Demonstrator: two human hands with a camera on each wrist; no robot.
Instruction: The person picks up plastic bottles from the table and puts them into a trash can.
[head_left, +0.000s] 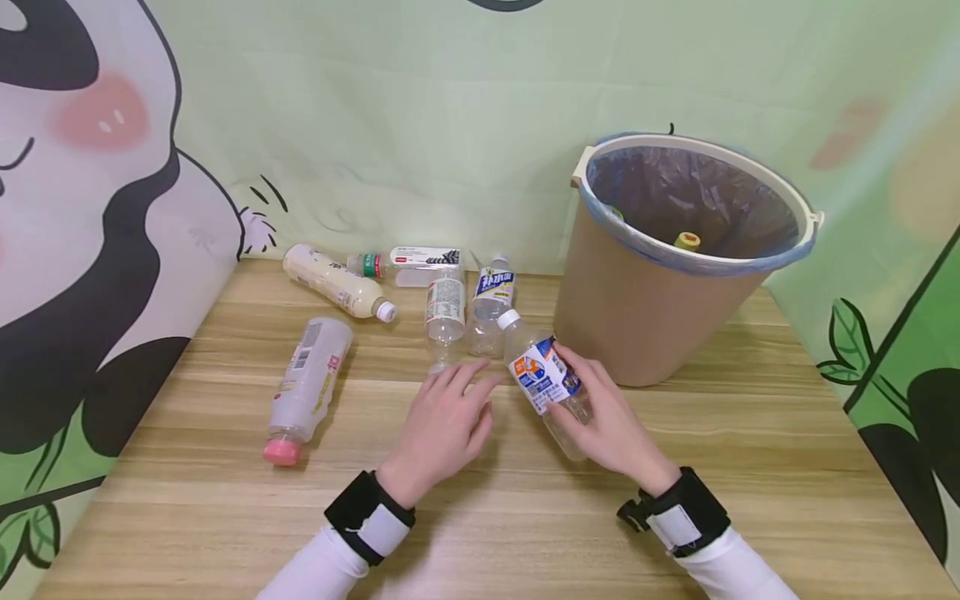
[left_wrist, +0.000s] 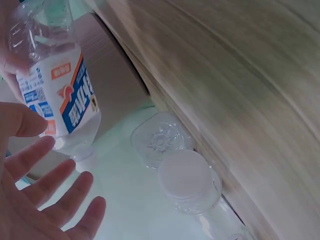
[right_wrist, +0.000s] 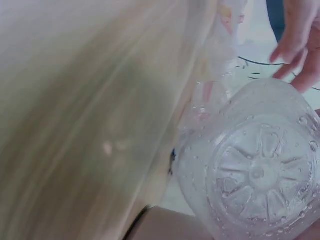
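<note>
My right hand point(head_left: 615, 425) grips a clear plastic bottle point(head_left: 536, 375) round its white, blue and orange label. The bottle tilts, with its white cap toward the upper left. In the right wrist view the bottle's ribbed base point(right_wrist: 260, 170) fills the lower right. My left hand point(head_left: 442, 421) hovers just left of that bottle, fingers loosely spread and holding nothing; the left wrist view shows the spread fingers point(left_wrist: 55, 185) apart from the label. Just beyond my left fingertips lies a clear bottle point(head_left: 446, 312) with a pale label. Beside it is another clear bottle point(head_left: 492, 296) with a blue-white label.
A brown bin point(head_left: 645, 308) with a bag liner stands at the back right, a yellow-capped item point(head_left: 687, 241) inside. Farther left lie a pink-capped bottle point(head_left: 311, 383), a cream bottle point(head_left: 337, 283) and a green-banded bottle point(head_left: 420, 257). A printed cloth point(head_left: 420, 108) hangs behind the wooden table point(head_left: 517, 533).
</note>
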